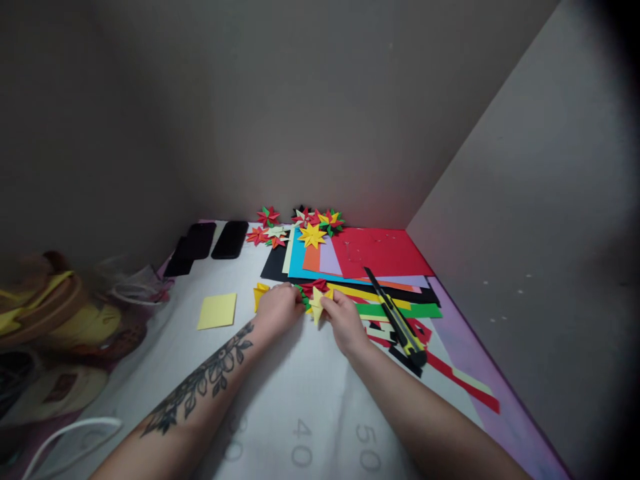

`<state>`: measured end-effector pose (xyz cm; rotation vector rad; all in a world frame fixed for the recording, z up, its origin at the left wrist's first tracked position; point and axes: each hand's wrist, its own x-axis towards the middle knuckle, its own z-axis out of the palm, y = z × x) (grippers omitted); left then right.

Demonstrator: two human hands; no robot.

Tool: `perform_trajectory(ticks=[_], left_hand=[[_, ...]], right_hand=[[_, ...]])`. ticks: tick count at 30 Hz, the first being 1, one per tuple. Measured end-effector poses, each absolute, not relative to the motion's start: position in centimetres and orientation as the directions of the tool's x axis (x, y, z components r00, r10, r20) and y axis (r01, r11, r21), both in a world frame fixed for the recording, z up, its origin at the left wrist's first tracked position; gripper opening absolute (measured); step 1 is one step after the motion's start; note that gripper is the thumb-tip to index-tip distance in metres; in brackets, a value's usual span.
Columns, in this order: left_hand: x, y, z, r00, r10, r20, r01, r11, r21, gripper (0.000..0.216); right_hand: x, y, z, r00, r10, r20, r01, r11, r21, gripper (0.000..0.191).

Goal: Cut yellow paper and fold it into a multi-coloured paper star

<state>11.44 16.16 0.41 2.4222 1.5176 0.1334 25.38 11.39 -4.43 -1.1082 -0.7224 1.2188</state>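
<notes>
While the right grip point(344, 320) pinches a pale-yellow folded paper piece point(317, 307) over the bench point(295, 390), the left grip point(280, 307), its hold hidden, curls beside folded red pieces point(314, 287) apparently not yet assembled, with finished-looking paper stars point(313, 235) lying beyond.

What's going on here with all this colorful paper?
A person's right hand pinches a pale yellow folded paper piece. The left hand is close beside it, next to green folded paper; its exact grip is hard to see. A utility knife lies across paper strips to the right. Folded paper stars sit toward the wall, near colored sheets.
</notes>
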Motion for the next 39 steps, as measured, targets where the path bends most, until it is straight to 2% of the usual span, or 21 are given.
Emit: perform_trajectory(ticks=[3, 11, 14, 17, 20, 23, 25, 27, 30, 33, 35, 37, 39], left_hand=[[11.5, 16.1, 0.4, 0.450, 0.891, -0.065, 0.862, -0.414, 0.293, 0.013], [11.5, 15.1, 0.2, 0.442, 0.896, -0.040, 0.853, -0.406, 0.328, 0.017], [11.1, 14.6, 0.7, 0.445, 0.895, -0.028, 0.847, -0.410, 0.338, 0.017], [10.0, 14.1, 1.6, 0.439, 0.898, -0.001, 0.836, -0.408, 0.367, 0.016], [8.3, 13.6, 2.3, 0.434, 0.900, 0.048, 0.783, -0.403, 0.473, 0.013], [6.8, 12.9, 2.4, 0.464, 0.884, 0.059, 0.700, -0.406, 0.588, 0.011], [6.3, 12.4, 2.1, 0.452, 0.890, 0.059, 0.631, -0.365, 0.684, 0.011], [6.2, 12.0, 1.6, 0.387, 0.922, 0.027, 0.526, -0.244, 0.815, 0.009], [6.4, 11.5, 0.7, 0.303, 0.946, -0.119, 0.304, 0.023, 0.952, 0.016], [6.4, 11.2, 0.0, 0.248, 0.947, -0.206, 0.077, 0.193, 0.978, 0.022], [6.1, 11.2, -0.1, 0.148, 0.968, -0.203, -0.057, 0.213, 0.975, 0.022], [5.5, 11.3, 0.2, 0.037, 0.984, -0.176, -0.087, 0.179, 0.980, 0.021], [4.9, 11.4, 0.6, 0.001, 0.989, -0.147, 0.009, 0.147, 0.989, 0.019]], right_hand=[[25.4, 11.4, -4.6, 0.214, 0.969, -0.123, -0.285, -0.059, -0.957, 0.013], [25.4, 11.3, -4.5, 0.269, 0.954, -0.132, -0.295, -0.049, -0.954, 0.016], [25.4, 11.0, -4.5, 0.348, 0.931, -0.114, -0.263, -0.020, -0.965, 0.015], [25.5, 10.5, -3.8, 0.368, 0.930, 0.010, -0.122, 0.059, -0.991, 0.013], [25.2, 9.9, -2.8, 0.187, 0.965, 0.186, 0.055, 0.178, -0.982, 0.013], [24.4, 9.4, -2.2, 0.027, 0.983, 0.179, 0.078, 0.177, -0.981, 0.013], [23.8, 9.0, -2.1, 0.014, 0.988, 0.156, 0.081, 0.154, -0.985, 0.014], [23.3, 8.7, -2.1, 0.055, 0.987, 0.150, 0.080, 0.146, -0.986, 0.015], [22.7, 8.2, -2.2, 0.079, 0.990, 0.117, 0.037, 0.114, -0.993, 0.017], [22.4, 7.9, -2.2, 0.004, 0.997, 0.073, -0.001, 0.073, -0.997, 0.016], [22.4, 7.8, -2.3, -0.039, 0.996, 0.084, -0.015, 0.083, -0.996, 0.015], [22.6, 7.9, -2.3, 0.008, 0.992, 0.127, -0.019, 0.127, -0.992, 0.016], [22.9, 8.1, -2.4, 0.169, 0.971, 0.168, 0.015, 0.168, -0.986, 0.016]])
